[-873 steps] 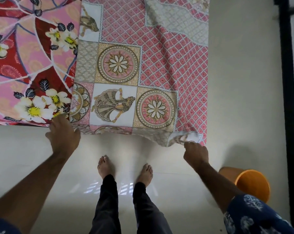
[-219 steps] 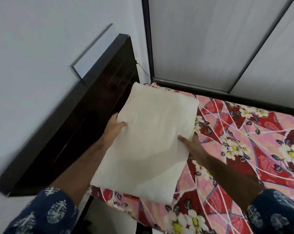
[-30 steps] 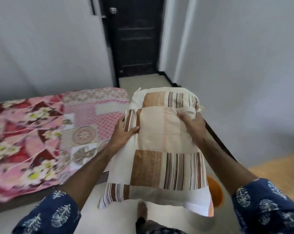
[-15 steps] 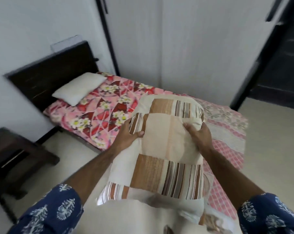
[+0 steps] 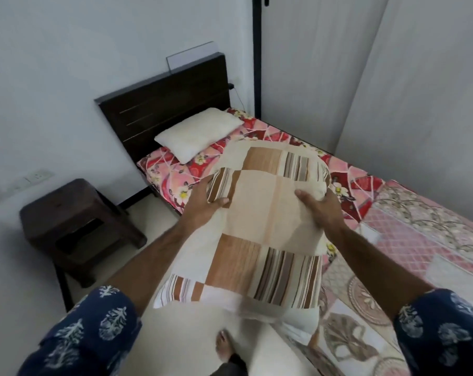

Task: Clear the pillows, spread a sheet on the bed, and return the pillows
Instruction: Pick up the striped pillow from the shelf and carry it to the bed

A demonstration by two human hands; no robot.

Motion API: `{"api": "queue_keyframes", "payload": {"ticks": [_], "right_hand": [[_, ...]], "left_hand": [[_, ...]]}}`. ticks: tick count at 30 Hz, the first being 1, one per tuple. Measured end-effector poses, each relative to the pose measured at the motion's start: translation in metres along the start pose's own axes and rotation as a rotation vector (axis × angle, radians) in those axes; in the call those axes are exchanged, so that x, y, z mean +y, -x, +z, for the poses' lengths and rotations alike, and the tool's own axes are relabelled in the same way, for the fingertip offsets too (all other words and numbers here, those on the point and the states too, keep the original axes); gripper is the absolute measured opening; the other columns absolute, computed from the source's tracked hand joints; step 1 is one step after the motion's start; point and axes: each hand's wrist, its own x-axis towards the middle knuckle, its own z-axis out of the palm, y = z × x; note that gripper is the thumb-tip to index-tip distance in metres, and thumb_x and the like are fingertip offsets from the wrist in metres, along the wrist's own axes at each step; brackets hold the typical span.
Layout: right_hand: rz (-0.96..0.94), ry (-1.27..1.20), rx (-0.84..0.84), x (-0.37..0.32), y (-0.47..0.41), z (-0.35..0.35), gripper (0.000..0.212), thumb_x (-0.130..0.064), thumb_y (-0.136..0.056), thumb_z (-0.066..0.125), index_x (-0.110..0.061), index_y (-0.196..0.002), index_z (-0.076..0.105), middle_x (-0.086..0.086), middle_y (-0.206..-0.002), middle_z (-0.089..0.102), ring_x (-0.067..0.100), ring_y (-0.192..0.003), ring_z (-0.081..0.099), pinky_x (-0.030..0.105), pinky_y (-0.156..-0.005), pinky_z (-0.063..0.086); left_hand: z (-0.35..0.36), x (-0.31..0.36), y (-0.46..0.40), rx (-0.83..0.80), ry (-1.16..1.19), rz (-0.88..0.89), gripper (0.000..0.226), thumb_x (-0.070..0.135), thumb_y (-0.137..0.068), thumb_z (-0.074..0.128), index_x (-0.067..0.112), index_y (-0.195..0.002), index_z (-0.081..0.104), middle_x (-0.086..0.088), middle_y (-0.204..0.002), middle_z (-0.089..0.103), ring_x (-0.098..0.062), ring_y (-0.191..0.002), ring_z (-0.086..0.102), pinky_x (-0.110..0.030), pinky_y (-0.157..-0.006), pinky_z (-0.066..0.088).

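a brown-and-cream striped patchwork pillow point(image 5: 259, 229) fills the centre of the frame, held in the air above the edge of the bed point(image 5: 409, 240). the left hand point(image 5: 202, 203) grips its left edge, thumb on top and fingers curled underneath; the right hand point(image 5: 321, 208) clutches the right edge, fingers bent into the fabric. a plain white pillow point(image 5: 198, 134) lies at upper centre against the dark headboard point(image 5: 164, 109), on the floral sheet point(image 5: 173, 176). a dark stool point(image 5: 75, 221) stands at left. no readable writing.
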Motion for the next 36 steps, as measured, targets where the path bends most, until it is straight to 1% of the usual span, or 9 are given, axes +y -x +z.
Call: {"api": "queue_keyframes", "payload": {"ticks": [4, 8, 13, 16, 20, 23, 29, 32, 36], "right_hand": [[0.025, -0.039, -0.007, -0.021, -0.058, 0.077, 0.049, -0.039, -0.08, 0.083, -0.019, -0.121, 0.063, -0.006, -0.103, 0.073, 0.009, -0.088, 0.071, 0.028, -0.068, 0.057], [0.041, -0.084, 0.028, -0.039, -0.116, 0.143, 0.047, -0.037, -0.08, 0.085, -0.02, -0.118, 0.065, -0.003, -0.106, 0.073, 0.012, -0.09, 0.071, 0.037, -0.079, 0.06], [0.065, -0.111, 0.062, -0.045, -0.196, 0.213, 0.054, -0.043, -0.075, 0.087, -0.022, -0.12, 0.066, -0.005, -0.111, 0.073, 0.017, -0.099, 0.071, 0.042, -0.09, 0.059], [0.099, -0.143, 0.075, -0.041, -0.251, 0.246, 0.064, -0.05, -0.069, 0.089, -0.022, -0.122, 0.066, -0.005, -0.114, 0.075, 0.017, -0.1, 0.073, 0.044, -0.09, 0.06], [0.166, -0.19, 0.086, -0.028, -0.323, 0.283, 0.06, -0.048, -0.066, 0.091, -0.022, -0.116, 0.068, -0.003, -0.11, 0.076, 0.017, -0.097, 0.074, 0.046, -0.088, 0.061], [0.24, -0.213, 0.083, -0.026, -0.371, 0.306, 0.046, -0.035, -0.073, 0.09, -0.024, -0.111, 0.067, -0.003, -0.11, 0.075, 0.011, -0.094, 0.072, 0.032, -0.077, 0.061], [0.337, -0.203, 0.073, -0.019, -0.459, 0.356, 0.063, -0.039, -0.063, 0.094, -0.011, -0.114, 0.071, 0.004, -0.106, 0.078, 0.023, -0.095, 0.076, 0.043, -0.083, 0.063], [0.368, -0.21, 0.109, -0.021, -0.498, 0.382, 0.055, -0.031, -0.07, 0.092, -0.009, -0.115, 0.07, 0.004, -0.105, 0.077, 0.022, -0.093, 0.076, 0.038, -0.079, 0.063], [0.394, -0.193, 0.16, -0.009, -0.549, 0.423, 0.065, -0.04, -0.071, 0.09, -0.01, -0.123, 0.064, 0.003, -0.112, 0.076, 0.021, -0.099, 0.074, 0.037, -0.081, 0.062]], "left_hand": [[-0.056, -0.035, -0.072, 0.022, -0.041, -0.001, 0.086, 0.06, -0.071, 0.081, 0.032, -0.143, 0.044, -0.003, -0.131, 0.06, -0.025, -0.119, 0.061, -0.053, -0.096, 0.054], [-0.11, -0.046, -0.153, 0.007, -0.092, 0.026, 0.095, 0.07, -0.064, 0.079, 0.035, -0.144, 0.041, 0.0, -0.137, 0.055, -0.021, -0.125, 0.057, -0.051, -0.1, 0.052], [-0.155, -0.076, -0.257, -0.024, -0.146, 0.051, 0.087, 0.058, -0.068, 0.081, 0.036, -0.142, 0.042, -0.001, -0.135, 0.056, -0.019, -0.122, 0.059, -0.049, -0.1, 0.054], [-0.169, -0.093, -0.328, -0.051, -0.182, 0.065, 0.089, 0.06, -0.064, 0.081, 0.034, -0.141, 0.045, -0.003, -0.136, 0.056, -0.019, -0.124, 0.058, -0.048, -0.103, 0.052], [-0.173, -0.12, -0.42, -0.087, -0.229, 0.104, 0.089, 0.066, -0.066, 0.081, 0.035, -0.141, 0.047, -0.001, -0.133, 0.06, -0.021, -0.121, 0.061, -0.052, -0.098, 0.055], [-0.174, -0.142, -0.485, -0.131, -0.279, 0.125, 0.091, 0.066, -0.066, 0.08, 0.037, -0.144, 0.044, -0.001, -0.131, 0.059, -0.021, -0.118, 0.062, -0.052, -0.093, 0.057], [-0.179, -0.137, -0.561, -0.141, -0.442, 0.12, 0.07, 0.029, -0.088, 0.076, 0.034, -0.147, 0.038, -0.01, -0.13, 0.046, -0.023, -0.118, 0.051, -0.041, -0.096, 0.049], [-0.19, -0.151, -0.607, -0.174, -0.472, 0.151, 0.063, 0.031, -0.091, 0.073, 0.033, -0.145, 0.041, -0.012, -0.129, 0.046, -0.027, -0.118, 0.053, -0.041, -0.093, 0.051], [-0.197, -0.183, -0.678, -0.21, -0.505, 0.223, 0.064, 0.038, -0.089, 0.074, 0.033, -0.145, 0.043, -0.012, -0.127, 0.047, -0.026, -0.115, 0.052, -0.037, -0.092, 0.05]]}}
